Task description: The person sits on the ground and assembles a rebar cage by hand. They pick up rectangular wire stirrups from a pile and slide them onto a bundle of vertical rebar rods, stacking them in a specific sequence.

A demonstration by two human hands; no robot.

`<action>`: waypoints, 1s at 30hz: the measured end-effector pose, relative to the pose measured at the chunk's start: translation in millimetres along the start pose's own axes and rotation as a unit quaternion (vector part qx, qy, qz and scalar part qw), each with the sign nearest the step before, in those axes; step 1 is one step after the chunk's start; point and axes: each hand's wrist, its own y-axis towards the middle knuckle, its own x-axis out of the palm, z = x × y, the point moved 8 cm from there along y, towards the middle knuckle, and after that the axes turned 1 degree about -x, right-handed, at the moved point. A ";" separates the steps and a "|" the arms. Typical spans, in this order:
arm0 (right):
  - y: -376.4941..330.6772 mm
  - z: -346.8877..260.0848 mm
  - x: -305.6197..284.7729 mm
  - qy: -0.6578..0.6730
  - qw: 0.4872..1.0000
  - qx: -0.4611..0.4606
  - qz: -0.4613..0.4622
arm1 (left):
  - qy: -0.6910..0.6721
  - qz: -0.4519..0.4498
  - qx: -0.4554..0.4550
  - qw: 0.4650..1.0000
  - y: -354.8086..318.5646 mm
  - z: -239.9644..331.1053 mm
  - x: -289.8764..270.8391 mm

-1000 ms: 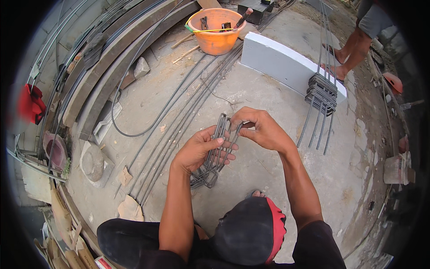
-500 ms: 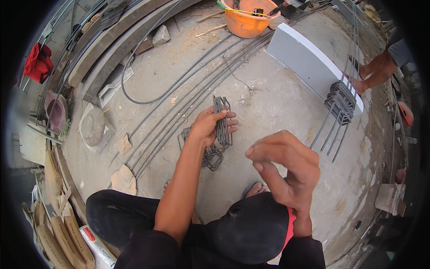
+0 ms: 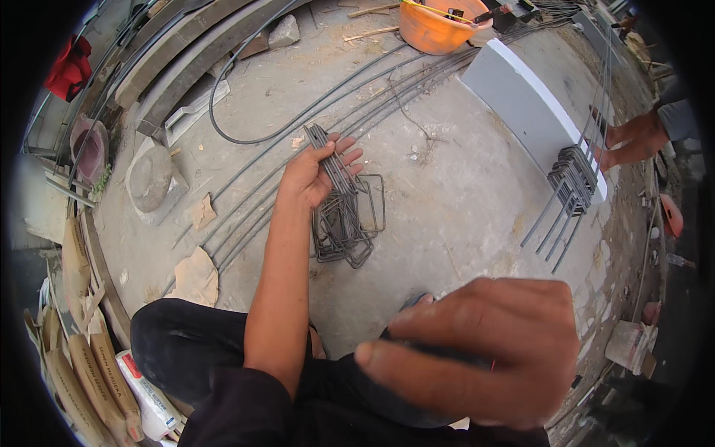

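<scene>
An orange basin stands on the littered concrete floor; our left hand clasps metal frames, our right hand curls half-open, empty.

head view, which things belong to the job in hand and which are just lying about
Likely the job:
- metal loops in the left hand
- loop pile below it
- similar loop stack on rods

Seemingly just lying about:
- orange basin
- red cloth
- torn brown paper
- paper sacks
</scene>
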 end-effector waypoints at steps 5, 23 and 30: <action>-77.2 251.3 68.9 0.073 0.943 0.314 0.083 | -0.023 -0.037 0.018 0.999 9.9 17.8 17.2; -147.8 294.9 209.4 -0.037 0.942 0.333 0.034 | 0.042 -0.121 -0.046 0.991 -2.5 -5.1 41.8; -190.8 303.0 125.9 0.311 0.766 0.461 0.323 | 0.077 -0.166 -0.090 0.979 -6.4 -23.0 54.2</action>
